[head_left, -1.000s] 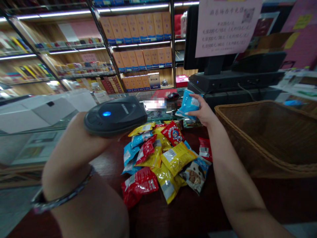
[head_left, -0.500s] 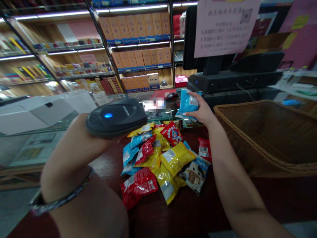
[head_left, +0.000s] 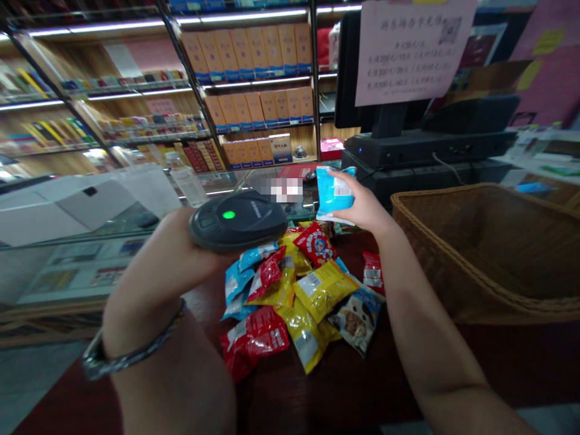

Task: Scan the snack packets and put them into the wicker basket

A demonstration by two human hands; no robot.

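My left hand [head_left: 208, 260] is closed around a dark grey barcode scanner [head_left: 240, 220], its fingers mostly hidden beneath it. A green light glows on top of the scanner, whose head faces right. My right hand [head_left: 368, 208] pinches a small blue snack bag [head_left: 333, 196] upright, its white barcode label turned toward me. Below both hands lies a pile of snack bags: yellow [head_left: 324, 290], red [head_left: 256, 338], blue ones, and one with a dark and white print [head_left: 360, 317]. A small red bag [head_left: 373, 270] lies beside my right forearm.
A wicker basket [head_left: 489, 254] stands on the dark red tabletop [head_left: 317, 399] at the right. Behind it is a monitor [head_left: 348, 72] with a pink paper sign [head_left: 410, 54]. White boxes [head_left: 58, 202] and a clear bottle [head_left: 185, 178] stand at left on the glass counter. Shelves with orange boxes [head_left: 254, 51] line the back.
The scanner has moved right, toward the blue bag, and its light has turned from blue to green. My right hand has brought the blue bag slightly left and turned its label more toward me.
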